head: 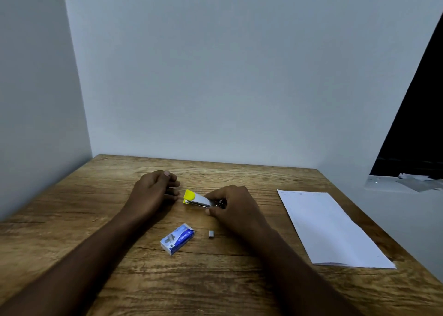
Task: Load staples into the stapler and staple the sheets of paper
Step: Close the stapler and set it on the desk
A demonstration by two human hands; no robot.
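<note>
A small stapler (195,198) with a yellow end and a silver body lies on the wooden table (119,279) near the middle. My right hand (233,208) grips its silver end with thumb and fingers. My left hand (154,192) rests just left of the yellow end, fingers loosely curled, not touching the stapler and holding nothing that I can see. A blue and white staple box (177,238) lies nearer to me. A short strip of staples (211,234) sits on the table to the right of the box. White sheets of paper (333,229) lie at the right.
Pale walls (215,76) close off the table at the back and the left. Beyond the right edge is a dark opening with a white ledge (407,181) holding scraps.
</note>
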